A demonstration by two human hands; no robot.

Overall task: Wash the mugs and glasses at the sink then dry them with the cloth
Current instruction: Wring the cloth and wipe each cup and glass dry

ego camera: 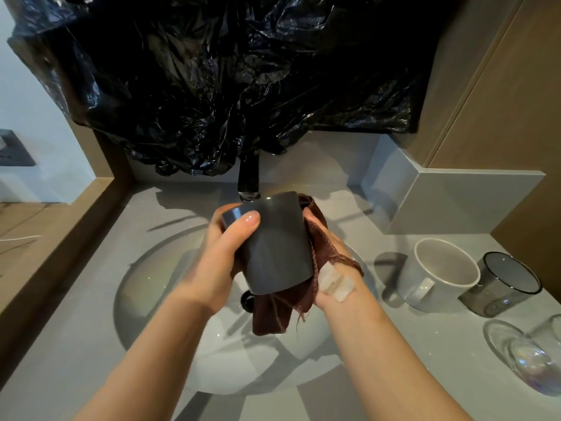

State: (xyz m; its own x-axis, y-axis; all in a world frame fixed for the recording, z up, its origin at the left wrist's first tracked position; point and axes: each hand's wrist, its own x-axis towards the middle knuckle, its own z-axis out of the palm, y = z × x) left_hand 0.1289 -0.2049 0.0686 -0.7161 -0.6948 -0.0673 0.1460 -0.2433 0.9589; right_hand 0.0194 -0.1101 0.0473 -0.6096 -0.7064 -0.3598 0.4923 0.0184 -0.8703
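Observation:
Over the round sink basin (pixel 145 287) I hold a dark grey mug (pixel 276 247), tilted with its base toward me. My left hand (pixel 221 253) grips the mug by its handle side, the thumb lying across the handle. My right hand (pixel 328 256) holds a brown cloth (pixel 282 311) against the mug's right side; the cloth wraps the fingers and hangs below the mug. A white plaster sits on the right wrist. On the counter to the right stand a white mug (pixel 437 275), a smoky grey glass (pixel 504 287) and a clear iridescent glass (pixel 531 357).
The black tap (pixel 249 177) stands just behind the mug, with no water visibly running. Black plastic sheeting (pixel 212 80) covers the wall above it. A wooden ledge (pixel 66 232) borders the grey counter (pixel 379 375) on the left, and a raised grey step (pixel 455 202) lies at the right rear.

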